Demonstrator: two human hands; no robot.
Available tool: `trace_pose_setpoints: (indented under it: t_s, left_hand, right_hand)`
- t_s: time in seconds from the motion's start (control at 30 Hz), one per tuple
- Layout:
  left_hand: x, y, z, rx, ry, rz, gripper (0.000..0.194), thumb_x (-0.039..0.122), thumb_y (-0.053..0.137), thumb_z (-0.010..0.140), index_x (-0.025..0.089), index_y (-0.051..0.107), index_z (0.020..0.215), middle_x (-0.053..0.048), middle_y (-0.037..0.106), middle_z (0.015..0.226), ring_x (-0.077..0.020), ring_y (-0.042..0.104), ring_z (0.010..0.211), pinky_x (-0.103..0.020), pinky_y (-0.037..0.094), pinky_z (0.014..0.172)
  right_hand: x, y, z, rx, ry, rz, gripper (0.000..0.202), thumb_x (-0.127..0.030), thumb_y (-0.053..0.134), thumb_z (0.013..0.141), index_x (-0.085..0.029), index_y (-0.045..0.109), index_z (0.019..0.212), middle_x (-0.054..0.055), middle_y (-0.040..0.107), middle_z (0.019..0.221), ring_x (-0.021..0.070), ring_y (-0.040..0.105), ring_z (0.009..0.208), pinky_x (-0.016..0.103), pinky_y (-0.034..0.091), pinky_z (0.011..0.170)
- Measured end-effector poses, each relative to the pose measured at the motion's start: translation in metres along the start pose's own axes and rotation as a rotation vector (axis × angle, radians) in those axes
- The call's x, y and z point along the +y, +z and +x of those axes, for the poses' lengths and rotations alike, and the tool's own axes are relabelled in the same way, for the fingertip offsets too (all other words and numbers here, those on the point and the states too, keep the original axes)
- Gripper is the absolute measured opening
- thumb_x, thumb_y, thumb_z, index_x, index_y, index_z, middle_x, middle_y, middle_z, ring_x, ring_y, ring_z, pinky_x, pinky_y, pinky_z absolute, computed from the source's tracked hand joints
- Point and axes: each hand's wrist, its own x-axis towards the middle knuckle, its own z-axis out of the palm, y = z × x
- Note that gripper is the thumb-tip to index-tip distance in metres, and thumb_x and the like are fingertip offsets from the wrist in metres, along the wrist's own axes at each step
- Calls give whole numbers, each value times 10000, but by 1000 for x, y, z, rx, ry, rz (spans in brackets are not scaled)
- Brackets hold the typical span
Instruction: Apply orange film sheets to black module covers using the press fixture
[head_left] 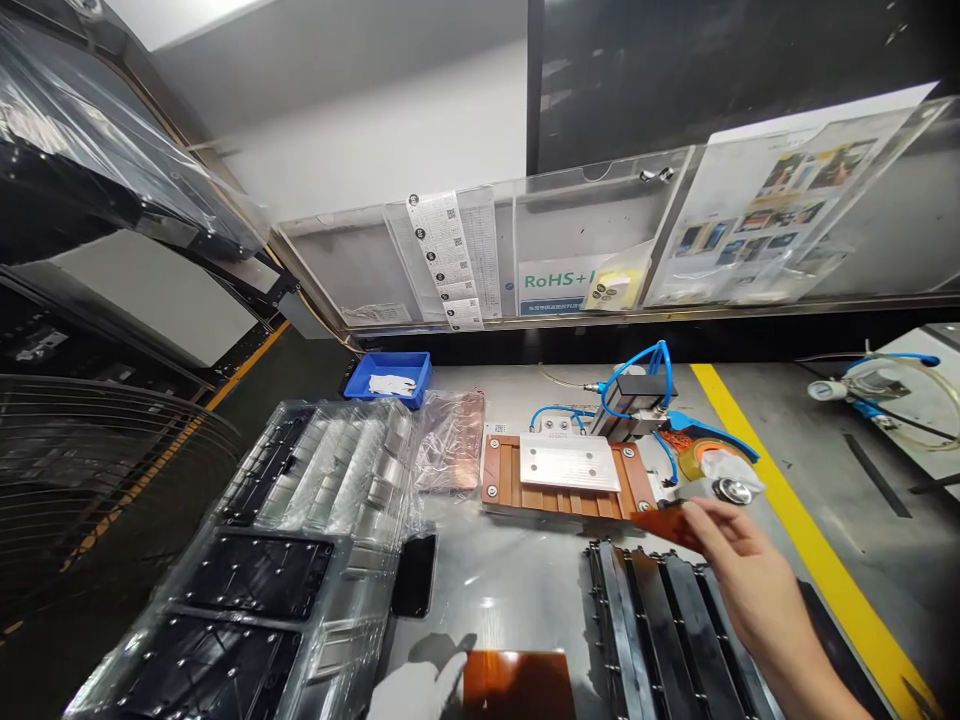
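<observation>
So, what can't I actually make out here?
All in the head view:
Left hand: cut off by the bottom edge; its grip is unclear.
Amber sheet: near end cut off by that same edge.
Orange piece: held end covered by the right hand.
Label strip: small print too tiny.

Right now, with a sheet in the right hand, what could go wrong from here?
The right hand holds a thin amber sheet by one end, so it could bend or slip onto the nearby black parts.
That hand is bare, unlike the gloved left hand, so it might leave smudges on the sheet.
The right forearm overlaps the black parts in this view; if low, it may nudge them.
</observation>
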Motion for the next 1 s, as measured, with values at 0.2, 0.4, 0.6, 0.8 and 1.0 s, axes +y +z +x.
trace_pose_setpoints:
  t_s: [0.2, 0.4, 0.6, 0.8, 1.0]
  left_hand:
    - [70, -24, 15, -100, 223, -154, 306, 430, 516, 861, 276, 741, 1001, -19, 758, 945, -201, 677, 849, -295, 497, 797]
    - [136, -9, 20, -268, 361, -255, 217, 333, 600, 746, 191, 759, 706, -5, 693, 657, -156, 582, 630, -252, 422, 587]
    - [144, -5, 30, -166, 291, -265, 168, 307, 604, 665, 181, 594, 556, 34, 506, 531, -121, 446, 549, -261, 332, 545]
    - [134, -24, 61, -103, 220, -474, 278, 460, 542, 757, 191, 563, 688, 56, 499, 523, -109, 449, 471, -257, 350, 510]
    - [139, -33, 85, -123, 221, -547, 313, 479, 583, 756, 171, 577, 701, 38, 576, 614, -81, 444, 450, -252, 339, 507]
  right_hand:
    - [4, 39, -30, -659, 122, -360, 301, -487, 797, 660, -200, 706, 666, 1, 678, 633, 165, 605, 611, 265, 488, 587]
    - [9, 60, -43, -868, 123, -468, 230, -419, 733, 745, -201, 668, 714, -27, 639, 642, 146, 561, 619, 250, 440, 599]
    - [7, 40, -25, -893, 194, -471, 278, -463, 734, 744, -214, 696, 861, -21, 660, 733, 151, 583, 665, 250, 443, 624]
    - [2, 1, 5, -684, 237, -464, 500, -733, 619, 710, -234, 604, 685, -14, 611, 644, 178, 563, 627, 295, 461, 633]
    - [13, -4, 22, -507, 312, -398, 526, -743, 675, 634, -222, 604, 650, -24, 569, 592, 164, 514, 597, 285, 427, 611]
